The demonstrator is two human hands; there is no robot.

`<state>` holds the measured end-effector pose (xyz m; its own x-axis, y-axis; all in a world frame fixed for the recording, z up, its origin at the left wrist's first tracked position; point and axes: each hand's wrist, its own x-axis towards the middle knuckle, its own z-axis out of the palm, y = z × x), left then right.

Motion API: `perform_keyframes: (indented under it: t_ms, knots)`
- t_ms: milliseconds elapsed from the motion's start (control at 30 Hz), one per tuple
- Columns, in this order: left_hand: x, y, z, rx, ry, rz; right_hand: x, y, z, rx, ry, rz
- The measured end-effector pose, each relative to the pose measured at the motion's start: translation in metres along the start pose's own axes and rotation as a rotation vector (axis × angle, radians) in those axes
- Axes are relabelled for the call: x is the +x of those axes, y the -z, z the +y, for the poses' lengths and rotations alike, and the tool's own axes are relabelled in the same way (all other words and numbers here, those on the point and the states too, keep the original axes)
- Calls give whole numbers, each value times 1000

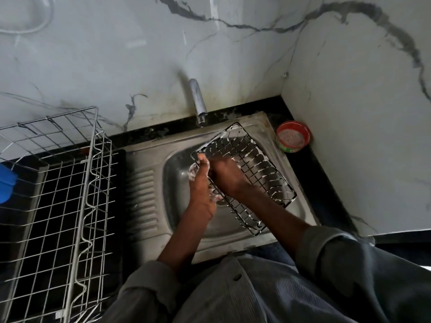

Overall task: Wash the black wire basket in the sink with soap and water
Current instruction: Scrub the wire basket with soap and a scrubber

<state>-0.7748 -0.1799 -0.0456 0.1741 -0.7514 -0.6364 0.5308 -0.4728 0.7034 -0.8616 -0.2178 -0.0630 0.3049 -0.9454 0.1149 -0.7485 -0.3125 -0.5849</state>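
Gripping the soapy black wire basket (245,173) over the sink (149,183), both hands (214,180); tap (198,101) above, silver rack (58,194) beside.

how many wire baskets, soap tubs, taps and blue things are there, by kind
wire baskets: 2, black wire basket and large steel wire basket
soap tub: 1
tap: 1
blue object: 1
total: 5

My right hand (225,174) hid its fingers behind my left hand (201,183); the blue thing (5,183) was cut off at the frame's edge.
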Motion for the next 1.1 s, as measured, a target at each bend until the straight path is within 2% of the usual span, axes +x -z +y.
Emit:
perform_keyframes:
  t_ms: [67,200,300,433,500,600,733,833,867,967,1000,1033,1100]
  knots:
    - [4,3,-1,-25,-8,-12,0,-2,6,7,7,-37]
    - [5,6,1,23,29,-44,4,6,28,-42,-242,40]
    - [3,4,2,8,19,-56,7,5,22,-51,-135,58]
    - [7,5,0,-56,20,-30,-2,2,8,-99,16,-47]
    - [7,6,0,-56,40,-35,-4,6,16,-122,-82,8]
    - [3,7,5,16,9,-26,-8,18,31,-162,-286,181]
    - [-2,0,6,92,2,-37,-12,17,30,-211,-294,240]
    - [-1,4,5,85,-3,-40,-9,12,33,-36,-356,249]
    - [-1,6,5,73,0,-38,-10,11,30,16,-301,210]
    - [4,9,2,-5,15,-15,-17,1,13,41,83,24]
    - [4,9,3,-19,9,-21,-19,-1,12,22,141,-16]
    - [2,9,5,-14,-9,-34,-18,1,13,-10,131,-30]
    - [0,8,9,4,-30,-77,-17,11,21,-92,-50,55]
